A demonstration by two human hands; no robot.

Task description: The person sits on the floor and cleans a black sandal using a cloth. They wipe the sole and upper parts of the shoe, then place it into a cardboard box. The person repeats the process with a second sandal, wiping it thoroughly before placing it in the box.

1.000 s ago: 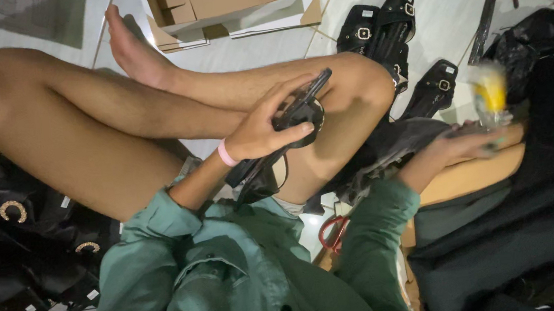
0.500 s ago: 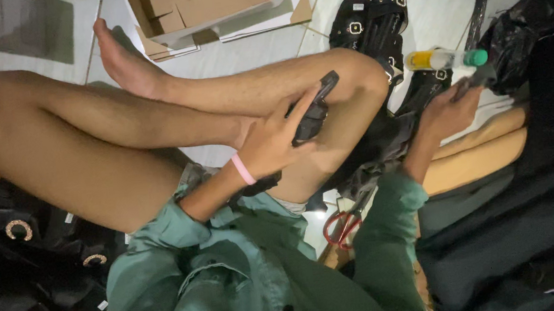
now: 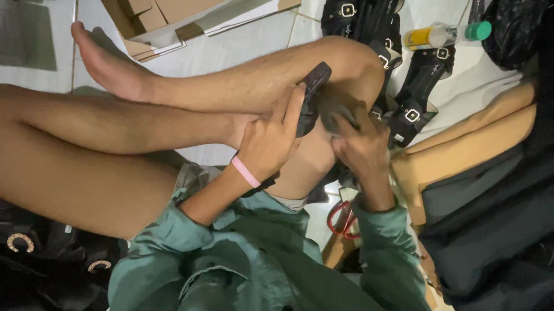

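Holding black sandal piece (image 3: 310, 96) on our raised knee | left hand (image 3: 268, 139) wrapped round its lower end, right hand (image 3: 359, 142) pinching a dark flap beside it | looks light, bendy, thin; we'd judge best grip at edges | finished sandals (image 3: 371, 2) on floor nearby.

Black sandal piece (image 3: 310, 96) gripped by left hand (image 3: 274, 138) and right hand (image 3: 358, 146) against a bent knee (image 3: 350, 64).

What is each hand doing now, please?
Left hand: closed on the flat black sandal piece.
Right hand: fingers curled against the same piece; grip cannot be told.
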